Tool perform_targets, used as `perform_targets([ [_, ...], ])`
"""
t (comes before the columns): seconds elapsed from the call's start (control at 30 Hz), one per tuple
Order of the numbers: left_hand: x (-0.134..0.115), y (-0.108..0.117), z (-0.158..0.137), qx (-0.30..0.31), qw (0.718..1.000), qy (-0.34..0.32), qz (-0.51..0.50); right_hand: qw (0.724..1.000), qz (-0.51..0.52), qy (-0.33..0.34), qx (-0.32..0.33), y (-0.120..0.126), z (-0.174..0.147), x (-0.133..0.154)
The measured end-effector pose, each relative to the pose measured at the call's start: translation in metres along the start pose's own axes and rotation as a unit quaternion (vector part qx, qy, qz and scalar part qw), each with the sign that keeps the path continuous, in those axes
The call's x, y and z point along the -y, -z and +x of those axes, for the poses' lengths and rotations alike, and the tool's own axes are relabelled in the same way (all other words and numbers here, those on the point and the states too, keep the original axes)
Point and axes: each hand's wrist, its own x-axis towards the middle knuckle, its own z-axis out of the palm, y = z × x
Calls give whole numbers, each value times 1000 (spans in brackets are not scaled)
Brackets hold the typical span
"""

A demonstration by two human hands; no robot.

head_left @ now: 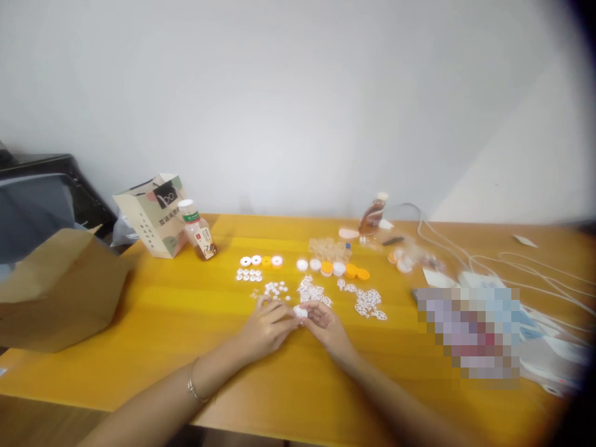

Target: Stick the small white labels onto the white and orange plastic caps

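Note:
A small white round disc, cap-like in shape, is held up between my two hands just above the table. My right hand pinches its right side between thumb and fingers. At its left edge, the fingertips of my left hand close on it. Beyond the fingers lie a pile of white flat cut-out pieces and a scatter of small white discs. Further left are rows of small white rings. Behind these stands a line of white and orange round caps.
A paper gift bag and a labelled bottle stand at the back left, near a brown cardboard box. Clear small containers and another bottle are at the back. White cables and a blurred-out item lie right.

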Motion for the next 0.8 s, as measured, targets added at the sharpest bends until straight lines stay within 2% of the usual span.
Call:
perform_targets([
  [0.17,2,3,-1,4,999,-27,36,1000,7,2,17,0,-1,4],
  [0.3,4,1,-3,2,999,-24,21,1000,2,4,12,-2,-2,4],
  [0.5,20,0,-6,-20,998,38,-55,1000,8,-12,0,0,1,1],
  [0.67,36,-1,-8,3,992,122,-40,999,6,-18,-31,2,4,-1],
  [0.8,35,-4,-9,38,993,115,-12,999,6,-20,-32,2,4,-2],
])
